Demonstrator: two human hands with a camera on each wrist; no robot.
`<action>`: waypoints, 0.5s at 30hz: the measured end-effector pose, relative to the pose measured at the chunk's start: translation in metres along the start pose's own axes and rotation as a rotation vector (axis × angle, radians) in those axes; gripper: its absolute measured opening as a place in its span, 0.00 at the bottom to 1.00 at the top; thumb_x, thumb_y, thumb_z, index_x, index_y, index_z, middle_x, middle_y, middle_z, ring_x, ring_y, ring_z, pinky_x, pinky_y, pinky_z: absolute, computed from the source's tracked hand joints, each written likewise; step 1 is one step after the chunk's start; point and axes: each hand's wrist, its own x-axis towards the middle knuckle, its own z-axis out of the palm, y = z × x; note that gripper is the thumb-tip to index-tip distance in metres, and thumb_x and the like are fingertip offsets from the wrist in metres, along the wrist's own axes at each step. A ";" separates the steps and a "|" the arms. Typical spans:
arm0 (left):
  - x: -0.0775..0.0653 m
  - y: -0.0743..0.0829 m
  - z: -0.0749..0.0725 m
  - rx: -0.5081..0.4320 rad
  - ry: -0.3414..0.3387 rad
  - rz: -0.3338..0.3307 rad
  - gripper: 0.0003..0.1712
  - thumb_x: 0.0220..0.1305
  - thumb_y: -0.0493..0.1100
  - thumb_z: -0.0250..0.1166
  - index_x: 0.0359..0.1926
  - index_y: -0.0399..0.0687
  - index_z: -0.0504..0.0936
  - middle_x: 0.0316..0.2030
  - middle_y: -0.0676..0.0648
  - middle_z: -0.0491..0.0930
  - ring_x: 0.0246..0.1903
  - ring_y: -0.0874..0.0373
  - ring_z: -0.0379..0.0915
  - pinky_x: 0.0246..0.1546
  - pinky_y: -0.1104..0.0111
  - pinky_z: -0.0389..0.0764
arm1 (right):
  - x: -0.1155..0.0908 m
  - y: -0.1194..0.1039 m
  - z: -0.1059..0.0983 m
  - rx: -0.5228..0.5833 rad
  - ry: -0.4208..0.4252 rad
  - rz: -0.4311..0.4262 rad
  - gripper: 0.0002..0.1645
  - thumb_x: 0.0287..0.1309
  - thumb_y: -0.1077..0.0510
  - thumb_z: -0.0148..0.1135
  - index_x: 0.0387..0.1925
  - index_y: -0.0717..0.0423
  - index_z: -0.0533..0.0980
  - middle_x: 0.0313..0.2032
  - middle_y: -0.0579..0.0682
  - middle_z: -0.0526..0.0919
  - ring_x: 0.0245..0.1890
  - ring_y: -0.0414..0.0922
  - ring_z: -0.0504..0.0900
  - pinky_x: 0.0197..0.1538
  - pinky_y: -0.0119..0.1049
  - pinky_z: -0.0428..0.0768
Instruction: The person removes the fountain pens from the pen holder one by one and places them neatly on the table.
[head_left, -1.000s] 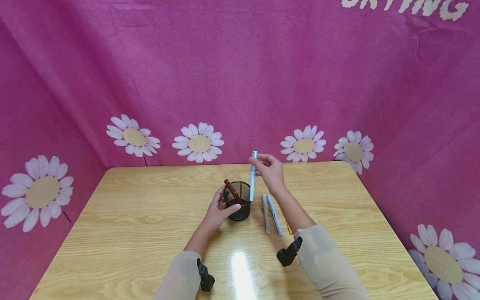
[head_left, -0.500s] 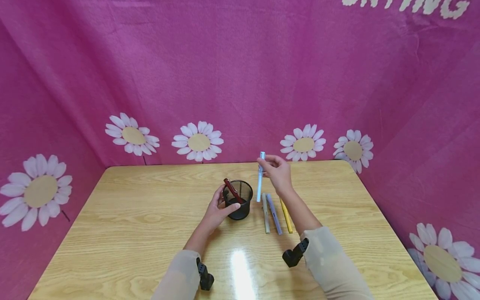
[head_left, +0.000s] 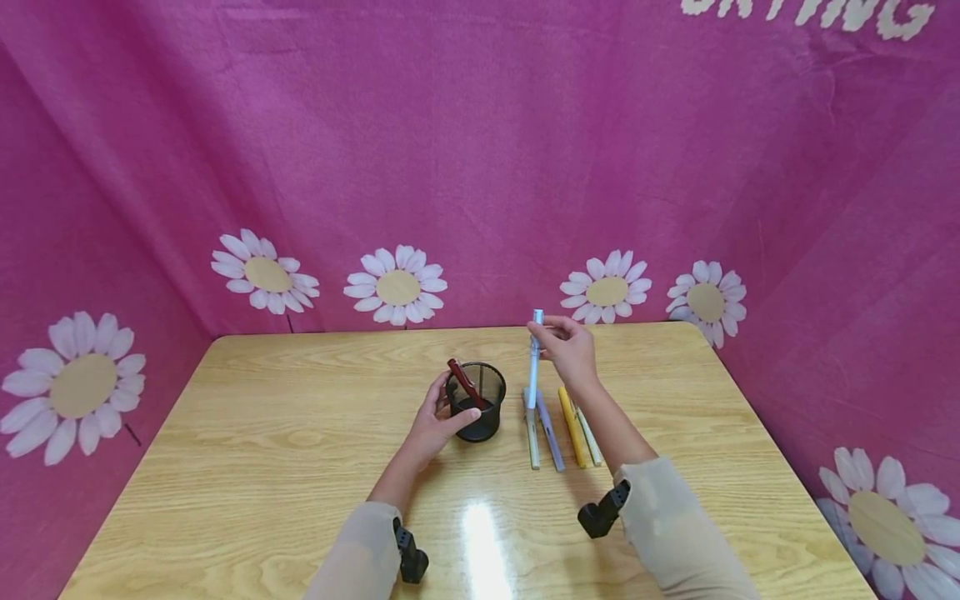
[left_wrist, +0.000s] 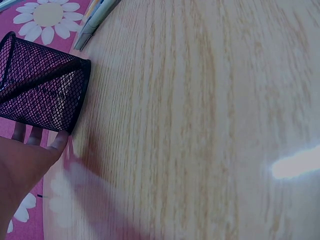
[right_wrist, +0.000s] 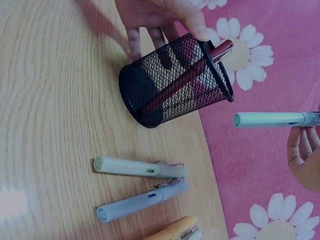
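1. Left hand (head_left: 435, 422) grips mesh cup (head_left: 480, 427), red pen (head_left: 466, 383) leaning inside; best held steady
2. Right hand (head_left: 572, 354) pinches pale-blue pen (head_left: 533, 375) high, right of cup; better upright, clear of pens (head_left: 550, 432) on bench (head_left: 225, 467)

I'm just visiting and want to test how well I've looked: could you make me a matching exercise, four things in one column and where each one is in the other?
Things:
1. dark red pen
2. black mesh cup
3. pale blue pen
4. yellow pen

Places:
A. pinched by the right hand
B. leaning inside the black mesh cup
C. lying on the table
D. gripped by the left hand

Right pairs: 1-B, 2-D, 3-A, 4-C
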 end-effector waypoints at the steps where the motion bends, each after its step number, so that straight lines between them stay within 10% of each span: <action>1: 0.000 0.000 0.000 -0.001 -0.002 0.004 0.46 0.54 0.41 0.69 0.70 0.54 0.54 0.62 0.41 0.67 0.64 0.41 0.59 0.62 0.48 0.63 | 0.000 0.000 -0.001 -0.001 0.002 0.001 0.20 0.54 0.58 0.66 0.44 0.68 0.75 0.22 0.36 0.79 0.23 0.31 0.78 0.29 0.26 0.81; 15: -0.001 0.001 0.000 0.006 -0.002 -0.017 0.47 0.54 0.42 0.69 0.71 0.56 0.54 0.64 0.39 0.65 0.65 0.41 0.57 0.63 0.47 0.62 | 0.000 0.009 -0.017 -0.055 0.023 0.035 0.22 0.55 0.57 0.66 0.46 0.69 0.74 0.21 0.35 0.78 0.21 0.31 0.77 0.29 0.26 0.80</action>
